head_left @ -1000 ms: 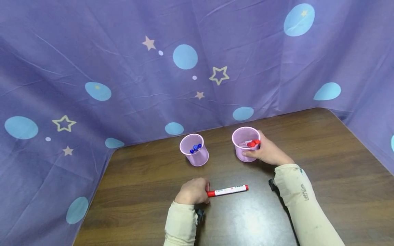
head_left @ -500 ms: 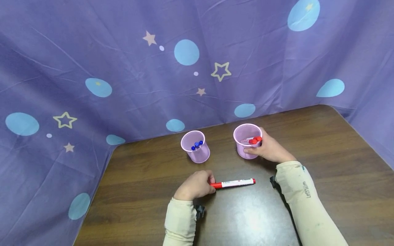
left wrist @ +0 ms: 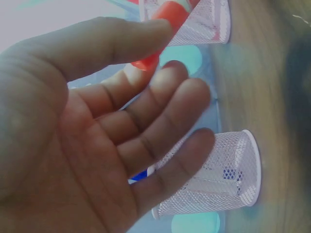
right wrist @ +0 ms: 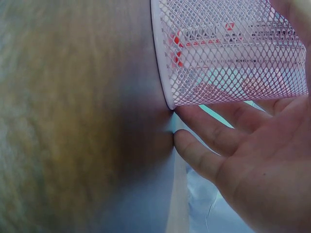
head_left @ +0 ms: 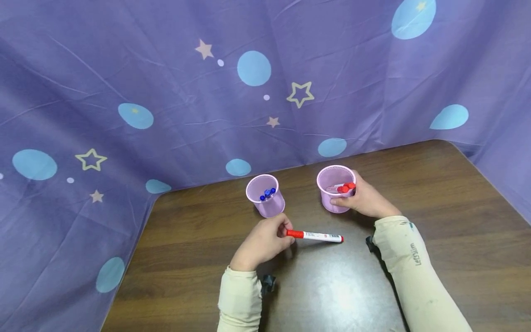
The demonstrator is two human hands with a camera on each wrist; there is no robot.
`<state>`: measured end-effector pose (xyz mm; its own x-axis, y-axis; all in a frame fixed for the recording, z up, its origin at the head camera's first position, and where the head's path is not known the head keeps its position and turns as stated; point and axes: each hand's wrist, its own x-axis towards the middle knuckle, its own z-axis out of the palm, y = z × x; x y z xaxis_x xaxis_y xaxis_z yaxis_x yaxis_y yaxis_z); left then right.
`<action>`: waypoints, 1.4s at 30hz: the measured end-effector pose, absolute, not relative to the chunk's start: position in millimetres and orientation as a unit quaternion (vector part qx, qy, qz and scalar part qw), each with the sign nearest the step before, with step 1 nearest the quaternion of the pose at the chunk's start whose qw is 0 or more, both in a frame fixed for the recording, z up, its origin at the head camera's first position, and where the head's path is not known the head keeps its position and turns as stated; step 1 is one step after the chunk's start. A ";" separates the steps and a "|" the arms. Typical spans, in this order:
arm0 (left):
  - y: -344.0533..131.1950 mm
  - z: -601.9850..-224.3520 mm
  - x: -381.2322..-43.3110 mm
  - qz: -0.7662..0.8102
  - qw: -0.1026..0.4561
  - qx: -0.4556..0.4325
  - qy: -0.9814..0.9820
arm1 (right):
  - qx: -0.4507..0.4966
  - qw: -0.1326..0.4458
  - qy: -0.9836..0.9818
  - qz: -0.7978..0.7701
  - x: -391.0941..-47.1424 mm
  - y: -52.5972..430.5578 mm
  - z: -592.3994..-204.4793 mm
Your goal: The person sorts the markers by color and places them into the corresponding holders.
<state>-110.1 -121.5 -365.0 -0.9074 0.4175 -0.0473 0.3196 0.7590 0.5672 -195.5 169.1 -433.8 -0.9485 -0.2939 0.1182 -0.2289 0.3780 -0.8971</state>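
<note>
In the head view my left hand pinches the red-capped end of a white marker between thumb and index finger; the other fingers are loosely bent in the left wrist view. That end is raised above the table; whether the far red tip touches it, I cannot tell. With curled fingers my right hand grips the side of a pink mesh pen cup, its thumb across the front. Inside that cup lean red-ended markers, also seen through the mesh in the right wrist view.
A second pink mesh cup with several blue-ended pens stands left of the first, just beyond my left hand. Both cups are near the back of the brown wooden table. A purple curtain with stars and dots hangs behind it.
My left hand has moved forward with the marker, toward the left cup, and lifted its capped end. The right hand stays on its cup. The head view has shifted slightly.
</note>
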 end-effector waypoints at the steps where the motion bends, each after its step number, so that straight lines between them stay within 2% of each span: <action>1: -121.0 -363.7 -109.9 0.290 0.082 0.198 0.933 | -0.157 0.031 0.830 -0.535 -195.2 169.7 -433.6; 11: -115.2 -348.1 -106.0 0.334 0.046 0.203 0.919 | -0.155 0.036 0.830 -0.535 -194.9 173.8 -434.0; 23: -113.0 -343.9 -105.0 0.378 -0.017 0.250 0.892 | -0.158 0.041 0.821 -0.547 -195.3 172.8 -434.2; 35: -102.1 -340.4 -103.9 0.428 -0.224 0.318 0.816 | -0.157 0.047 0.823 -0.544 -196.9 170.8 -433.2; 39: -94.7 -341.0 -103.9 0.452 -0.272 0.332 0.782 | -0.157 0.047 0.824 -0.542 -197.9 170.2 -433.1; 42: -88.3 -341.5 -104.5 0.453 -0.288 0.343 0.771 | -0.155 0.047 0.829 -0.535 -198.5 169.9 -432.0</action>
<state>-104.5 -88.3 -341.5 -0.5991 0.2667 0.7550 0.7895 0.3542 0.5013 -198.5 169.9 -432.0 -0.9477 -0.3069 0.0871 -0.2058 0.3795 -0.9020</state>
